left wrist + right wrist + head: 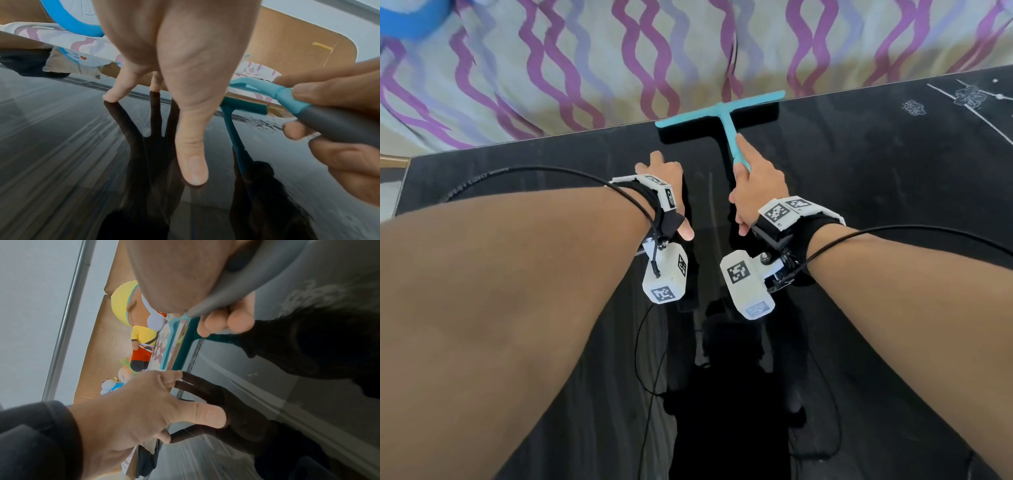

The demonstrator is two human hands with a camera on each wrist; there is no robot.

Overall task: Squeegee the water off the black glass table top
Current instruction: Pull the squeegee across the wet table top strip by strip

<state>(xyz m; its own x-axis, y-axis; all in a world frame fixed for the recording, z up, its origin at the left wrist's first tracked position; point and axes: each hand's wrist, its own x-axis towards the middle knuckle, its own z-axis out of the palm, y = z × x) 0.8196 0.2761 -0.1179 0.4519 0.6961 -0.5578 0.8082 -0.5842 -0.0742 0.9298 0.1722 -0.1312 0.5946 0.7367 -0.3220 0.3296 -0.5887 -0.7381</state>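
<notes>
A teal squeegee [722,114] lies with its blade at the far edge of the black glass table top [876,178]. My right hand [755,192] grips its grey handle [337,128], the index finger stretched along the teal shaft. My left hand [666,185] rests with spread straight fingertips [111,97] on the glass, just left of the squeegee; in the right wrist view the left hand [148,402] shows with its dark reflection. Water beads [261,123] lie on the glass by the blade, and faint streaks run across the glass nearer me.
A bed with a wavy purple-patterned sheet [619,61] lies right behind the table's far edge. Soft toys [139,337] sit on it, and something blue [410,17] is at far left. White floral markings [969,96] decorate the table's right corner. Sensor cables [517,171] trail over my arms.
</notes>
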